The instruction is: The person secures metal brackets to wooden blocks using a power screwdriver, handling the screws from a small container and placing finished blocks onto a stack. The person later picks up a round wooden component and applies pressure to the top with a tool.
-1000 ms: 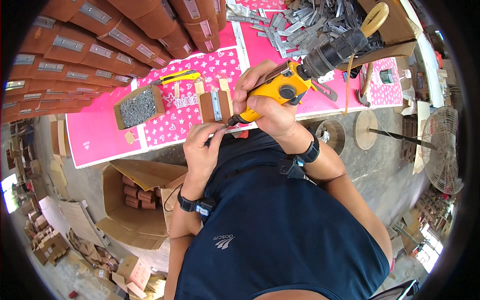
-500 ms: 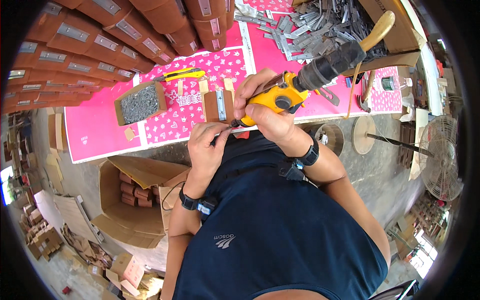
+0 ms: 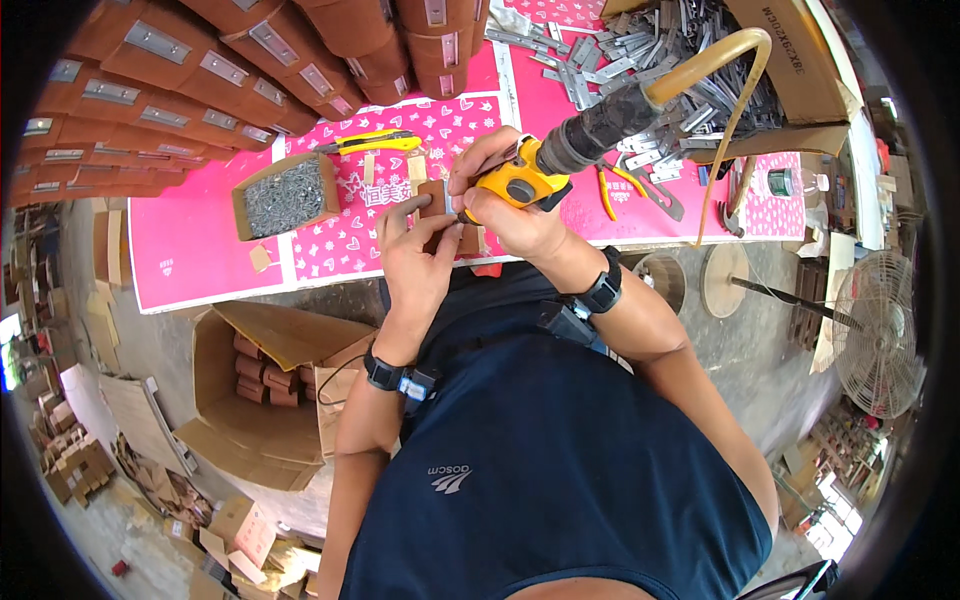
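My right hand is wrapped round a yellow-and-black power screwdriver, with a yellowish hose or cord looping from its back end. Its tip points down at a reddish-brown block on the pink-covered table, close to my body. A silver metal strip lies along the block's top, partly hidden by my hands. My left hand rests over the block's left side, thumb and fingertips pinched together beside the tool's tip. Whatever sits between them is too small to make out.
A small cardboard box of screws and a yellow utility knife lie to the left. Stacked brown blocks fill the far left. Loose metal strips, pliers and a hammer lie right. A fan stands beyond.
Both hands and the screwdriver have moved up and forward, from the table's near edge onto the block. The tool's tip now meets my left fingertips over the block.
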### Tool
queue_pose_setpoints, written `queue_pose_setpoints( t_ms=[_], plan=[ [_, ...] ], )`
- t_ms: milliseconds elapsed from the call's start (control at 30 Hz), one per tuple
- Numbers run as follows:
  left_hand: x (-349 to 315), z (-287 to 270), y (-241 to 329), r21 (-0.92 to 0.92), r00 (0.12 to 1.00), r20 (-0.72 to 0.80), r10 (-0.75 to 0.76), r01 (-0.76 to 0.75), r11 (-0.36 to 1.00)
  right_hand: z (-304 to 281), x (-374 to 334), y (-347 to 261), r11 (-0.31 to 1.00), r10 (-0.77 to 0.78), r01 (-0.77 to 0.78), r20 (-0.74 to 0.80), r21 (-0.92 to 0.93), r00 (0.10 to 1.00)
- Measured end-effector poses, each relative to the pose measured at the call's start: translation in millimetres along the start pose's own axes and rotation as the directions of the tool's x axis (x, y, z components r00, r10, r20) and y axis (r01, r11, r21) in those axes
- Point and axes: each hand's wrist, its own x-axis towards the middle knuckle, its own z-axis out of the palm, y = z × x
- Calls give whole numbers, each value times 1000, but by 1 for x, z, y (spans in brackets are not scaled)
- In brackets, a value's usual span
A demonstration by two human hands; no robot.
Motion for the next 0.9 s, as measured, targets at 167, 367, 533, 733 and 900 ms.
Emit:
queue_pose_setpoints(
  t_ms=[167, 367, 533, 733, 900],
  plan=[
    [-9, 4, -3, -181, 992, 56, -114, 123, 976, 4, 3, 2, 999, 46, -46, 0, 20, 999],
    [-18, 8, -15, -108, 999, 26, 23, -20, 994, 3, 6, 7, 995, 6, 1, 69, -95, 998],
    [-16, 9, -12, -107, 999, 32, 25, -22, 994, 4, 5, 11, 991, 41, -33, 55, -126, 998],
    [-19, 12, -17, -91, 999, 45, 30, -26, 996, 6, -2, 11, 982, 69, -47, 114, -183, 991],
    [-18, 5, -16, -71, 997, 82, -8, 14, 997, 5, -9, 6, 995, -63, 71, 104, -72, 993]
  ],
)
